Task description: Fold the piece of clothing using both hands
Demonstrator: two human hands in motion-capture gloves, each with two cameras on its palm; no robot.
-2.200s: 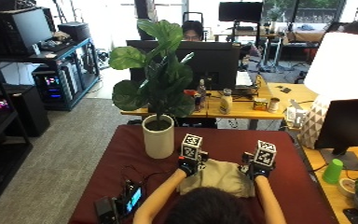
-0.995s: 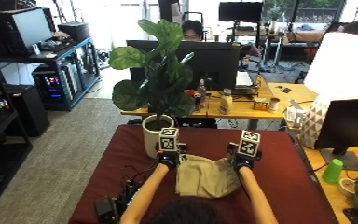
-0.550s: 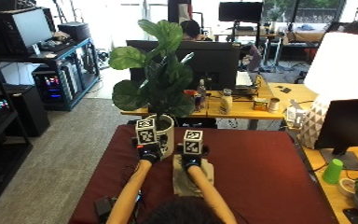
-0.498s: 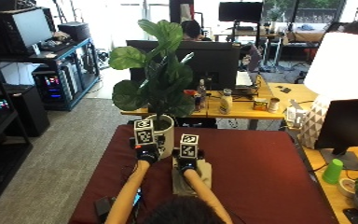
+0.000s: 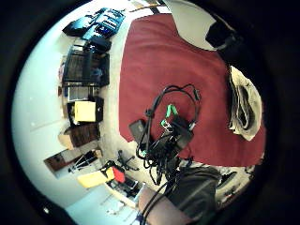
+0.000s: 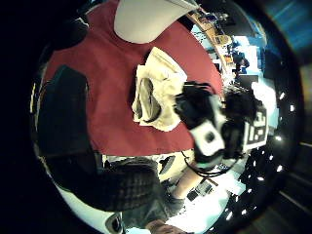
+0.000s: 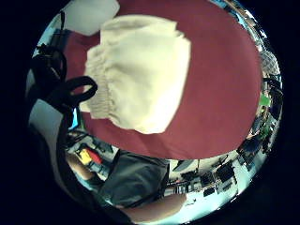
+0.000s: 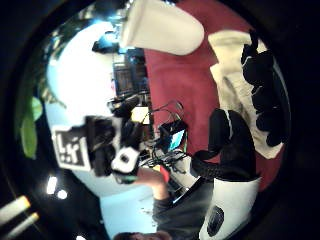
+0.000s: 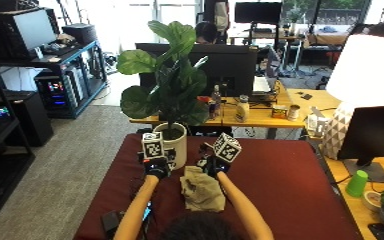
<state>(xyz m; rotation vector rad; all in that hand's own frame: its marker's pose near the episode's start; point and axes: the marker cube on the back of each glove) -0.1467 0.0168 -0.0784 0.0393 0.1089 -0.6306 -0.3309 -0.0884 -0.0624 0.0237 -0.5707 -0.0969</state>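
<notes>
Garment [image 9: 202, 189] folded narrow on red cloth [image 9: 278, 180], just in front of white pot [image 9: 176, 145]. Right hand [image 9: 213, 165] at its far edge, fingers [image 8: 265, 95] extended flat on fabric, probably pinning the fold. Left hand [image 9: 157, 167] just beside, off the fabric; finger state cannot tell. Likely repositioning for next fold.

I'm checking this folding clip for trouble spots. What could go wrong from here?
1. The left hand is beside the white plant pot; a sideways move could knock it.
2. The garment lies bunched, with only the right hand at its far edge, so the fold may come out uneven.
3. Cables and a device lie on the red cloth nearby and could snag the garment.
</notes>
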